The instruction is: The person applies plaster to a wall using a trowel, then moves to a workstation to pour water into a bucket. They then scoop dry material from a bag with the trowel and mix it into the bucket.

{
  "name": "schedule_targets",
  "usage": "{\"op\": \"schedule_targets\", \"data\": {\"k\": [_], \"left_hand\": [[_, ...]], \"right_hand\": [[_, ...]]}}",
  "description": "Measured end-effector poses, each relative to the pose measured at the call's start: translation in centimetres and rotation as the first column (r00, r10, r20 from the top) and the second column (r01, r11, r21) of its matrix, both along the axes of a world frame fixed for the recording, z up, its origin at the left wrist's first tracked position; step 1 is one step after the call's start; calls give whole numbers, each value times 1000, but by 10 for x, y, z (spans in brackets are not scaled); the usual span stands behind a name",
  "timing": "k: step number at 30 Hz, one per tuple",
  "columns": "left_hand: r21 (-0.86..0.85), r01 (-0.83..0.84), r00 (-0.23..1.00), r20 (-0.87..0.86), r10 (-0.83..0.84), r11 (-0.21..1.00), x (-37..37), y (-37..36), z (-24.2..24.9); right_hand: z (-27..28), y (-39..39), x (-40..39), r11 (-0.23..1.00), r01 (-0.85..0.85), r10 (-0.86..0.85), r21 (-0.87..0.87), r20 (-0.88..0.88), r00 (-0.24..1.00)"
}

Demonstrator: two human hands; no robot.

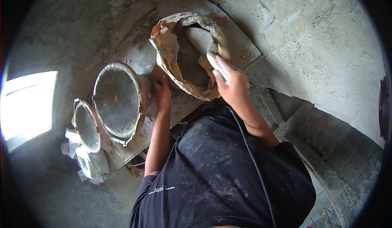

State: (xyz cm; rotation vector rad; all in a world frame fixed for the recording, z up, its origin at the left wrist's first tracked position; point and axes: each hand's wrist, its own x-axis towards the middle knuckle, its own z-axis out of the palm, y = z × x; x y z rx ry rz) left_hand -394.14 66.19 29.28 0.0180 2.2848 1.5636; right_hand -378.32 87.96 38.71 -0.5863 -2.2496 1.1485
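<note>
An open paper bag (168,60) with a rolled, crumpled rim stands on the dusty board, with grey powder (190,63) inside. My right hand (234,85) is closed round the pale handle of a trowel (199,39), whose blade reaches into the bag; motion blurs the hand slightly. Against the bag's lower left side rests my left hand (164,94), its fingers laid along the outer paper and partly hidden. Just left of that hand is a large bucket (141,85) with a grey, powdery interior.
A smaller bucket (98,140) stands left of the large one, beside a white plastic bag (92,162). The board (241,38) ends near a rough plastered wall (310,36). Concrete steps (322,130) lie to the right. A bright window (30,105) is at far left.
</note>
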Motion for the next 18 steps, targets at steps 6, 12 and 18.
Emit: {"op": "schedule_targets", "data": {"k": [6,12,18], "left_hand": [[2,-53,990,-129,53,999,8,6,10],[40,-52,992,-109,56,998,3,1,4],[-92,-107,976,-200,87,990,-7,4,-3]], "right_hand": [[-19,-13,-26,985,-47,20,168,163,986],[-33,-10,-26,992,-123,116,40,158,981],[-41,-30,-21,972,-202,220,-121,161,962]]}}
